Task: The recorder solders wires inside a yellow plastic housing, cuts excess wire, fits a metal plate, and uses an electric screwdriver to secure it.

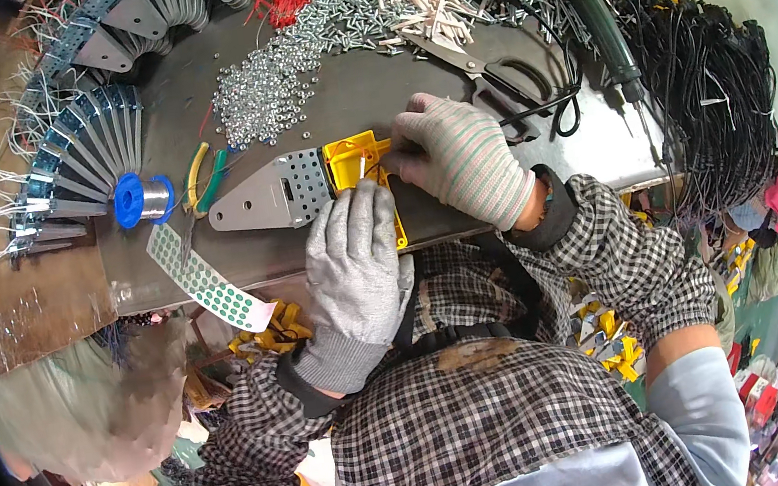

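Note:
A yellow plastic housing is joined to a grey tapered metal plate with rows of holes, lying at the table's near edge. My left hand, in a grey glove, lies with straight fingers on the near side of the housing. A small white piece shows by its fingertips. My right hand, in a striped knitted glove, is closed in a pinch at the housing's right side. What its fingertips hold is hidden. Thin dark wire shows inside the housing.
Left of the plate lie pliers, a blue solder spool and a green-dotted sticker strip. Behind are loose nuts and screws. Scissors, an electric screwdriver and black cables lie right. Metal plates stand left.

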Action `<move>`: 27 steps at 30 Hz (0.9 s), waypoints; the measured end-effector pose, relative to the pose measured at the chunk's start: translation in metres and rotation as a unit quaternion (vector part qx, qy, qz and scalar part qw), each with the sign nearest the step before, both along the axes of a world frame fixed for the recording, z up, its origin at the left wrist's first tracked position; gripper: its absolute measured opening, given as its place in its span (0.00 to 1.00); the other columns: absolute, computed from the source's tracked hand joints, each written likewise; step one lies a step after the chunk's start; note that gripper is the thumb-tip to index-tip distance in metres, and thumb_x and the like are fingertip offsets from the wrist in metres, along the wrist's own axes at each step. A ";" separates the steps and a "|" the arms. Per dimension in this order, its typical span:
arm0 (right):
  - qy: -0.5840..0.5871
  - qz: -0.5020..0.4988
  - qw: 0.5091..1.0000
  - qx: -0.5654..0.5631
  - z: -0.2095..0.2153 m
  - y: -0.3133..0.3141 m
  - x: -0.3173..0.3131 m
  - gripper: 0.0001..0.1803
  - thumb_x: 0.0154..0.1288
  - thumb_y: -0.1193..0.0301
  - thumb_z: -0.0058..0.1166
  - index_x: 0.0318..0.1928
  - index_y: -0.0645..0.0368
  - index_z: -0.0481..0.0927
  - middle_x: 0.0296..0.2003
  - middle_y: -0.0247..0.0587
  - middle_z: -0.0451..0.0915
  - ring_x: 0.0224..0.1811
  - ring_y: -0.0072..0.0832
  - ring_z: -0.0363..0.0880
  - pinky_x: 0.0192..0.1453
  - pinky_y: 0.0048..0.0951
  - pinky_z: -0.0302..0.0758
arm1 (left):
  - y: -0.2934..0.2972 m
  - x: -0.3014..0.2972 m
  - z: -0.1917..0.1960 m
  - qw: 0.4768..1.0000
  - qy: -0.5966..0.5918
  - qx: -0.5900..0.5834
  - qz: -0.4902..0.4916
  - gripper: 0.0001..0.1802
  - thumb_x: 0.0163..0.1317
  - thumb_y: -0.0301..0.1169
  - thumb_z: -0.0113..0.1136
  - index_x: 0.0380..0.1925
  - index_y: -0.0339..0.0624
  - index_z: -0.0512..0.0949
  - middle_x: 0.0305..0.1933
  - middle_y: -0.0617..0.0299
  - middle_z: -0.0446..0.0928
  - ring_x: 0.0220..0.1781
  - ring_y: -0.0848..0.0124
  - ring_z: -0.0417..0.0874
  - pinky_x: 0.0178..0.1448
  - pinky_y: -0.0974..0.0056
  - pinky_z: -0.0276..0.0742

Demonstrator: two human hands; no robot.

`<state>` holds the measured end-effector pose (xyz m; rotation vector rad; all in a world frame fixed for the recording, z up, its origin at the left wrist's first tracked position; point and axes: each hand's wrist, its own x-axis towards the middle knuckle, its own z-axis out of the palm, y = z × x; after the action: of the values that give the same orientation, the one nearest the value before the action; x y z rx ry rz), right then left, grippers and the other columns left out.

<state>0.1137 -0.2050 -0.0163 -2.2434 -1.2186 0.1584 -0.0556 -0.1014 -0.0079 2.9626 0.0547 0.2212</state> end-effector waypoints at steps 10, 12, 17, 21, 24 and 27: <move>-0.090 0.083 0.992 0.006 0.000 0.004 -0.011 0.12 0.57 0.70 0.58 0.44 0.53 0.82 0.39 0.43 0.75 0.42 0.41 0.79 0.46 0.41 0.77 | -0.009 -0.006 -0.023 0.999 0.009 0.046 0.026 0.42 0.48 0.40 0.66 0.62 0.26 0.66 0.65 0.42 0.66 0.70 0.52 0.64 0.77 0.47 0.51; -0.085 0.101 0.991 0.015 -0.003 0.004 -0.008 0.12 0.57 0.70 0.57 0.43 0.53 0.82 0.38 0.43 0.75 0.43 0.40 0.79 0.46 0.41 0.77 | -0.010 -0.005 -0.016 0.999 0.007 0.038 0.026 0.43 0.48 0.39 0.66 0.61 0.25 0.66 0.65 0.41 0.66 0.70 0.51 0.64 0.77 0.47 0.51; -0.097 0.140 0.985 -0.002 -0.005 0.009 -0.007 0.10 0.58 0.69 0.55 0.41 0.53 0.82 0.37 0.42 0.73 0.44 0.39 0.78 0.46 0.40 0.76 | -0.010 -0.006 -0.012 0.996 0.078 0.027 0.021 0.40 0.50 0.40 0.66 0.59 0.25 0.66 0.69 0.39 0.62 0.70 0.49 0.64 0.75 0.47 0.54; -0.134 0.148 0.979 -0.029 -0.001 0.013 -0.006 0.08 0.58 0.69 0.54 0.38 0.54 0.82 0.37 0.42 0.72 0.43 0.39 0.77 0.44 0.38 0.76 | -0.006 -0.006 -0.020 0.996 0.071 0.044 0.012 0.40 0.50 0.42 0.66 0.58 0.27 0.66 0.69 0.40 0.62 0.70 0.50 0.64 0.75 0.47 0.55; -0.139 0.145 0.979 -0.037 0.005 0.014 -0.007 0.09 0.58 0.69 0.53 0.40 0.54 0.81 0.37 0.42 0.71 0.43 0.39 0.76 0.43 0.37 0.75 | -0.005 -0.003 -0.038 0.998 0.064 0.014 0.006 0.31 0.49 0.36 0.65 0.54 0.32 0.72 0.69 0.44 0.63 0.72 0.55 0.61 0.74 0.50 0.57; -0.156 0.147 0.975 -0.055 0.006 0.018 -0.012 0.10 0.59 0.70 0.52 0.41 0.54 0.80 0.38 0.44 0.71 0.42 0.38 0.75 0.43 0.36 0.75 | -0.009 -0.003 -0.072 0.903 -0.083 -0.397 0.143 0.22 0.59 0.33 0.52 0.53 0.33 0.72 0.59 0.48 0.72 0.64 0.56 0.70 0.72 0.51 0.62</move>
<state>0.1014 -0.1872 -0.0101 -2.2276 -1.7472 -0.0168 -0.0587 -0.1108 -0.0800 2.1014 0.4449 0.3793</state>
